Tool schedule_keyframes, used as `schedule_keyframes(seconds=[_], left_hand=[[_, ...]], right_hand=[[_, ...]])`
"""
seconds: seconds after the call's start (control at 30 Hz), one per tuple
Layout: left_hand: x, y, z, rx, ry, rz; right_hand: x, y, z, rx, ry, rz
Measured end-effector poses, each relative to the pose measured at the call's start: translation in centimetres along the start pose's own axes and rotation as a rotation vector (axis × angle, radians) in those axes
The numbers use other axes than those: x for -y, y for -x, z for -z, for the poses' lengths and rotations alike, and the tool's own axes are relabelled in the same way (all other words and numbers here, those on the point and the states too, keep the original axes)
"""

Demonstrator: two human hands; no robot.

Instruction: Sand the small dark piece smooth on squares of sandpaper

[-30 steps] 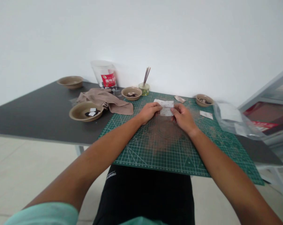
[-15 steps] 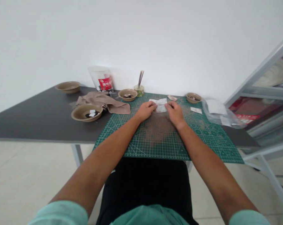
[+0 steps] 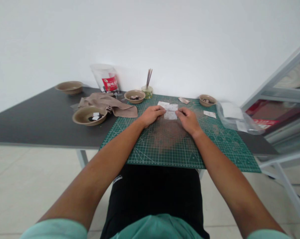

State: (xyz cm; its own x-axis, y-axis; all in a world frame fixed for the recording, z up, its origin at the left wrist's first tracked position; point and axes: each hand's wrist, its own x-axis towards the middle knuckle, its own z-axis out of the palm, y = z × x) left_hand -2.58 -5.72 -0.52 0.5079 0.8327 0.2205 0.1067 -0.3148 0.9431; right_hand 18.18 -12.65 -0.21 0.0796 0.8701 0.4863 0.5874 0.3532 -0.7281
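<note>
A small white sheet (image 3: 170,115), creased across its middle and faintly marked with dark specks, lies on the green cutting mat (image 3: 164,156); it looks like paper or tissue. My left hand (image 3: 152,115) pinches its left side, fingers closed. On the opposite side, the thumb and fingers of my right hand (image 3: 188,120) close on the sheet's right edge. Brownish dust covers the mat just below the sheet. Beyond my right hand lie a pale scrap (image 3: 183,100) and a flat white piece (image 3: 210,114).
Left of the mat are a bowl with dark and white pieces (image 3: 84,119), a brown cloth (image 3: 100,101), a clear tub (image 3: 107,79) and a farther bowl (image 3: 69,87). Behind stand a small bowl (image 3: 130,94) and a stick holder (image 3: 148,93). Rightward are another bowl (image 3: 207,104) and a plastic bag (image 3: 250,124).
The sheet's lower part now lies flatter and shows more fully between my hands. My right hand has shifted slightly right. The whole view has tilted a little.
</note>
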Motion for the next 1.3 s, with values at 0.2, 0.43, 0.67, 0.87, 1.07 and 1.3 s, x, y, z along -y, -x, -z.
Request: schedule_keyframes(seconds=[0.2,0.43,0.67,0.87,1.07,1.3], left_hand=[[-0.27,-0.13,0.01,-0.015,0.053,0.011],[-0.23,-0.06,-0.04,-0.019,0.099,0.026],[-0.2,-0.03,0.13,-0.006,0.114,0.03],[-0.19,-0.15,0.09,-0.003,0.123,0.042],[-0.13,-0.23,0.08,-0.004,0.129,0.045],[-0.22,-0.17,-0.03,0.007,0.092,0.041]], right_hand=[[-0.09,0.28,-0.51,-0.027,0.055,0.051],[-0.03,0.46,-0.28,-0.083,0.054,0.13],[0.14,0.46,-0.31,0.007,0.122,0.246],[0.18,0.67,-0.37,-0.01,0.119,0.182],[0.3,0.67,-0.38,0.009,0.095,0.131],[0.52,0.76,-0.42,0.008,0.084,0.152]])
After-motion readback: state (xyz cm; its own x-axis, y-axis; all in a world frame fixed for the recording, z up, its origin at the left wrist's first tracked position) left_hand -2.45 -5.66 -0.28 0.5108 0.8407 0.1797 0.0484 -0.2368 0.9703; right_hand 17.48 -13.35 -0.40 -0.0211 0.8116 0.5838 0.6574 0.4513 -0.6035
